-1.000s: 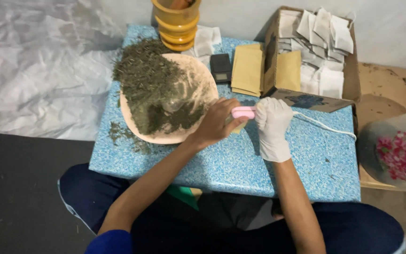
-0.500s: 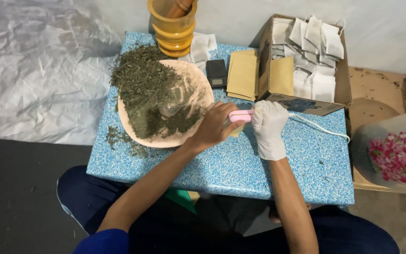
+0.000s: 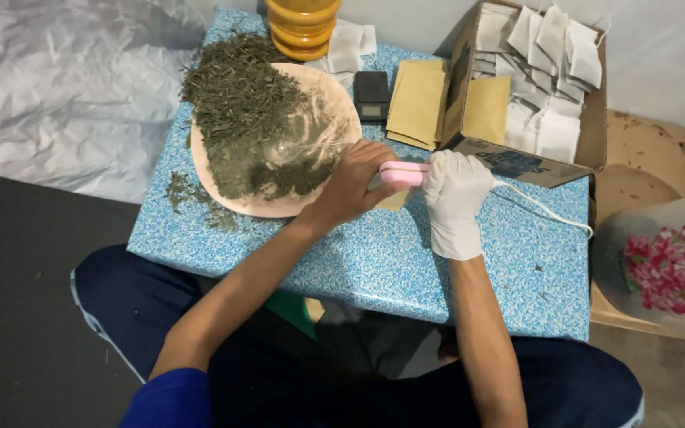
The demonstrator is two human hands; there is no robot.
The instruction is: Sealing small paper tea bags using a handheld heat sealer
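On the blue speckled surface, beside the tray of dried green leaves, our gloved right hand grips the pink corded sealer; our bare left hand pinches the tan sachet. Sealing seems underway; releasing needs care.

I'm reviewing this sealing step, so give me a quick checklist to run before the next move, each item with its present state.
1. Right hand, gloved, grips the pink sealer: ok.
2. Left hand, bare, steadies the sealer's other end: ok.
3. Brown pouch sits under the sealer: only a corner shows, cannot tell.
4. White cord lies free across the table: ok.
5. Dried leaves kept on the plate: not ok, some lie spilled on the table.
6. Box of filled sachets within reach: ok.
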